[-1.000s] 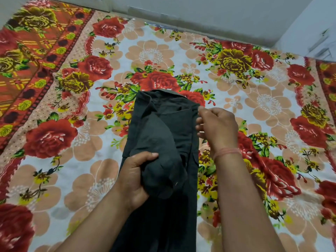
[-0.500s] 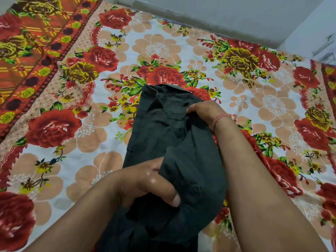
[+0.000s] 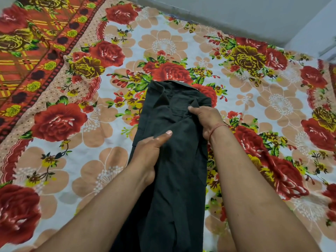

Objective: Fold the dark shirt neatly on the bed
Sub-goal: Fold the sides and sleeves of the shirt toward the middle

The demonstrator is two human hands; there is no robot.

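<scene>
Floral bedsheet [image 3: 254, 110] with red roses covers the bed, and the dark shirt [image 3: 178, 170] lies on it as a long narrow strip running from near to far. Left hand [image 3: 151, 150] grips a fold of cloth at the strip's left edge. Right hand [image 3: 205, 119] pinches fabric near the far right corner.

Dark shirt [image 3: 178, 160], long narrow strip on bed [image 3: 109, 160]
</scene>
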